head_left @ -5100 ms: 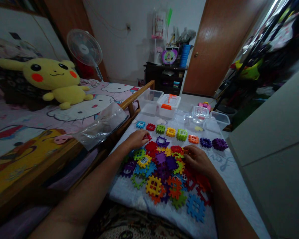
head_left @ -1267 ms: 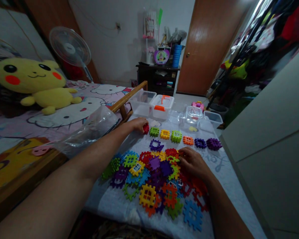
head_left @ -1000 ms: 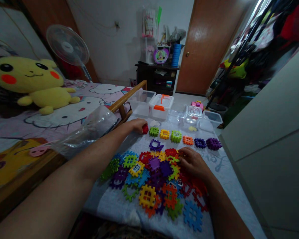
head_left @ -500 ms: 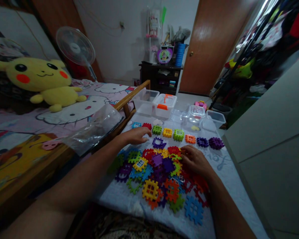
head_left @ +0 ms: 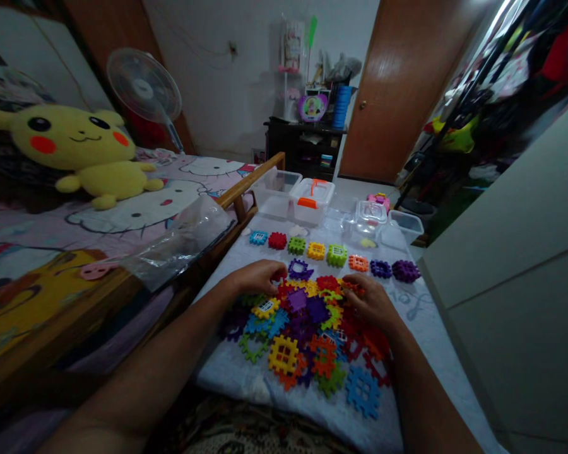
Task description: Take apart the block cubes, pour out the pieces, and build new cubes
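Observation:
A pile of colourful notched plastic pieces lies on the cloth-covered table (head_left: 435,359), with a purple square (head_left: 297,300) and a yellow window piece (head_left: 284,355) in it. My left hand (head_left: 260,277) is over the pile's upper left edge, thumb and curved fingers apart beside a red piece. At the upper right edge, my right hand (head_left: 369,301) has its fingers closed on an orange piece (head_left: 354,289), partly hidden by them. A purple frame piece (head_left: 300,270) lies between the hands, beyond the pile.
Behind the pile runs a row of stacked pieces, from blue (head_left: 258,238) to purple (head_left: 406,271). Farther back stand clear plastic boxes, one with orange clasps (head_left: 312,200). A wooden bed rail (head_left: 250,180) borders the left side, with a plastic bag (head_left: 180,243) over it.
My left hand has come down from the row of stacks to the pile's edge, uncovering the red stack. My right hand has moved slightly, and an orange piece now shows at its fingers.

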Motion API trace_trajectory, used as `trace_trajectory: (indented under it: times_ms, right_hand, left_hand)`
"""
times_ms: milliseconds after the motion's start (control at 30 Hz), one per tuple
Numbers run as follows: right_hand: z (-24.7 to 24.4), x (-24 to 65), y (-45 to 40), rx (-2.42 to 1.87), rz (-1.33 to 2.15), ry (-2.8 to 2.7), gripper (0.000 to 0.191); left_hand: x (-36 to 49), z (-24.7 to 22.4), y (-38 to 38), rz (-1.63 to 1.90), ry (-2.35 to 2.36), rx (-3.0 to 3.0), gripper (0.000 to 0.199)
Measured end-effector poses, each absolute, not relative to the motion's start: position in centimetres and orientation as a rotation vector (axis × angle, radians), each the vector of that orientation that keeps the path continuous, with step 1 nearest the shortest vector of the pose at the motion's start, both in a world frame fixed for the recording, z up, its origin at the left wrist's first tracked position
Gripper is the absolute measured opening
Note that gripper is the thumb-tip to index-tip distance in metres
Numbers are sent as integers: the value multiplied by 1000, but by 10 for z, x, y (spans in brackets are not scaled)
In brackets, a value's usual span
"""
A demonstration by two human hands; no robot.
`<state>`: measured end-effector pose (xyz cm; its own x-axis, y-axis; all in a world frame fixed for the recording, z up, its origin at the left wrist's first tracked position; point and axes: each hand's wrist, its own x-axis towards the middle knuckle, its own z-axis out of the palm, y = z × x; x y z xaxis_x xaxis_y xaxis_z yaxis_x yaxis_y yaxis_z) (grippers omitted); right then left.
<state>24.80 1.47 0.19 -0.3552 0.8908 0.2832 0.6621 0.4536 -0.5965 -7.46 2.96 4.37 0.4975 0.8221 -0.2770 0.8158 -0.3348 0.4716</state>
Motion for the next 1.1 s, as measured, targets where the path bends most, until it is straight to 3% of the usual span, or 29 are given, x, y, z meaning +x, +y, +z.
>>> trace_trajectory:
  times_ms: [133, 300, 433, 867, 1100]
  right_hand:
    - [1, 247, 14, -1287, 501, -2143, 22]
    - [2, 246, 13, -1298, 519, -2148, 23]
    - [2, 246, 13, -1320, 533, -2163, 25]
    - [1, 246, 14, -1338, 545, -2178, 26]
    - [0, 246, 14, -1337, 550, -2175, 27]
  left_hand:
    - [-80, 45, 34, 165, 1398, 2235, 11]
    - [-78, 39, 41, 421, 1649, 2422, 14]
    - [-74, 32, 36, 286, 1741, 2495, 10]
    - [-91, 35, 35, -29, 1455, 2304, 52]
    - [-88, 34, 42, 16, 1476, 2276, 53]
